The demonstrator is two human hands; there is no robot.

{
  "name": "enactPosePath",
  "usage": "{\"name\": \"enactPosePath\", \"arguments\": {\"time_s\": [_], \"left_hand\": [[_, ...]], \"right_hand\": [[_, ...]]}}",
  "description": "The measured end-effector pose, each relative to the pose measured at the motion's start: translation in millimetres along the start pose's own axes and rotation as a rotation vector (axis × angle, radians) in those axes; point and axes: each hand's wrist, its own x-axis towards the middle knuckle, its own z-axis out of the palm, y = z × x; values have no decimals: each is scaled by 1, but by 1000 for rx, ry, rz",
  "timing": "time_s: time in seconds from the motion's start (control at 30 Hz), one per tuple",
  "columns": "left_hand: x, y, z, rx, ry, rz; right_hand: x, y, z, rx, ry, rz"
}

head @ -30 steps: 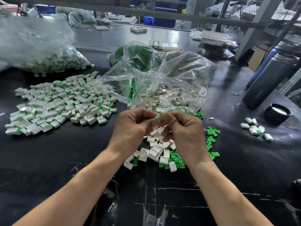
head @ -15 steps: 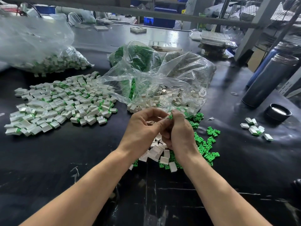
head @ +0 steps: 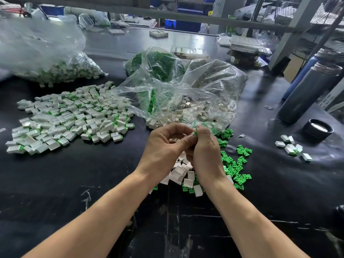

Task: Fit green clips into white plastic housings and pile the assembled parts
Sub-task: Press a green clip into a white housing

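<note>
A: Starting on the left. What there?

B: Big pile of done parts (head: 70, 118), white with green ends, spread flat on the dark worktop (head: 74, 183). Behind, a clear bag (head: 55, 67) full of more.

A: And in the middle?

B: Left hand (head: 163, 146) up off the worktop, fingers curled in, tips pinching a tiny green clip (head: 195, 132). Right hand (head: 204, 151) touching the left, thumb and finger pinching the same clip from the other side. Cannot tell if a white housing hides inside the left hand.

A: Hard to hold?

B: Probably light as a bean and smooth, so easy to drop. Looks stiff, with thin little legs. Best pinched by the flat sides, not the legs. Push straight in, not crooked, or maybe snap a leg.

A: Under the hands?

B: Loose white housings (head: 181, 172), small hard boxes. Best held by the two wide faces, open end out. Just to the right, loose green clips (head: 232, 168) in a heap.

A: Farther right?

B: Few more done parts (head: 292, 148), well apart from the rest. Then a black lid (head: 318, 129) and a tall flask (head: 312, 94).
</note>
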Motion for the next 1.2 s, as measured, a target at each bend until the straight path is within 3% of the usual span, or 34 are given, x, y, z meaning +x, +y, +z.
{"name": "enactPosePath", "arguments": {"time_s": [0.2,0.47,1.03,1.2], "left_hand": [[0,-1,1,31,22,14],[-2,-5,1,83,32,56],[-2,-4,8,97,41,52],[1,-3,5,82,62,31]], "right_hand": [[1,1,3,-149,121,-72],[2,3,4,-192,140,-91],[7,8,2,-183,135,-112],[4,5,-2,-163,41,-80]]}}
